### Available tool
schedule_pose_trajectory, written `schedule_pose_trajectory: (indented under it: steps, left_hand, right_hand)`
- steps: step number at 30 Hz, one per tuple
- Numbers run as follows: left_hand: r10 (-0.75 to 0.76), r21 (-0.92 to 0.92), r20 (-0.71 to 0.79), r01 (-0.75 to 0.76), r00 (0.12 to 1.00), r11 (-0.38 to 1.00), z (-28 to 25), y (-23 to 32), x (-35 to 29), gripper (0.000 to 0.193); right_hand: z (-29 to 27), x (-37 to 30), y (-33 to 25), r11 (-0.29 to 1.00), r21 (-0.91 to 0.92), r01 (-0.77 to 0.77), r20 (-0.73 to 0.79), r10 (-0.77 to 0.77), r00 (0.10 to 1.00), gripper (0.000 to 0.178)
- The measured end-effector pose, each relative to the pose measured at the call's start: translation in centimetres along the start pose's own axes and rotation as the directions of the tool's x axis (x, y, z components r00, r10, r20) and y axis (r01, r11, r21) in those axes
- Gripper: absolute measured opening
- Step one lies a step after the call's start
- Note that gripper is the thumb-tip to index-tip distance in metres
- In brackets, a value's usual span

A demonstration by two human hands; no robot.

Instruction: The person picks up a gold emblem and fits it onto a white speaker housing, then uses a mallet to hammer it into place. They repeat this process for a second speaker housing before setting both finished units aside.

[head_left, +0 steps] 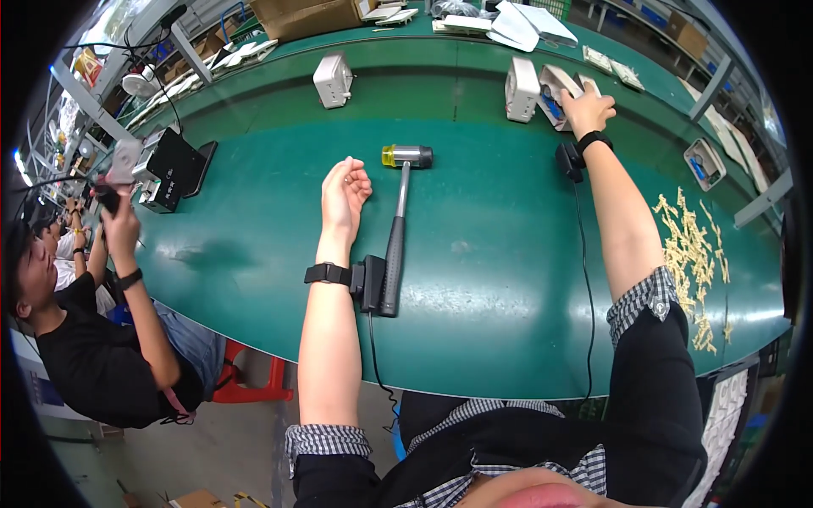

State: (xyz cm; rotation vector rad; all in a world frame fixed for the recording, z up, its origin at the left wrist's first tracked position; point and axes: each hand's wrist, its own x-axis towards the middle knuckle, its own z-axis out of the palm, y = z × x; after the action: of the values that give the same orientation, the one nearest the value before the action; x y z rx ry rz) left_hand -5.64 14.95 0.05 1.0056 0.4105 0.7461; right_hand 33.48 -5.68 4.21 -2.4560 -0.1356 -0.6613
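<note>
A white casing is lying on the table beyond the mallet, to its right, looking light, stiff and slightly slippery, likely suiting a hold by its rims; the right hand is resting at it, outstretched, its grip unclear, while the left hand, beside the mallet, is holding nothing, fingers loosely curled

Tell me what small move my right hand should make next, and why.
I'd probably close your right hand on the open white part and draw it nearer: your fingers are right at it, and your left hand looks empty beside the mallet.
</note>
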Motion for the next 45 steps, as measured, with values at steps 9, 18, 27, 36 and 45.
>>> schedule_pose_trajectory:
  steps: [9,18,27,36,45]
  left_hand:
    - [0.035,0.042,-0.025,-0.034,0.999,0.999,-0.1,0.4,-0.1,0.018]
    - [0.026,0.019,0.033,-0.026,0.999,0.999,1.6,-0.4,0.4,0.016]
    - [0.028,0.014,0.027,-0.028,0.999,1.000,0.1,-0.2,0.2,0.015]
    - [0.001,-0.028,0.073,0.001,0.997,1.000,-0.2,-0.6,1.1,0.014]
    - [0.048,0.045,0.047,-0.050,0.998,0.998,0.7,-0.6,-0.1,0.011]
  right_hand:
    - [1.0,-2.5,-4.5,0.943,-0.046,0.329,-0.024,-0.331,0.943,0.069]
    - [2.5,0.7,-0.6,0.797,0.260,0.545,0.019,-0.569,0.822,0.058]
    - [-16.6,-10.8,2.4,0.411,0.897,0.161,0.293,-0.828,0.479,0.055]
    - [-23.9,-19.0,9.5,0.524,0.763,0.379,0.394,-0.842,0.369,0.057]
    - [-18.8,-8.6,23.4,0.828,-0.153,0.540,0.441,-0.432,0.787,0.019]
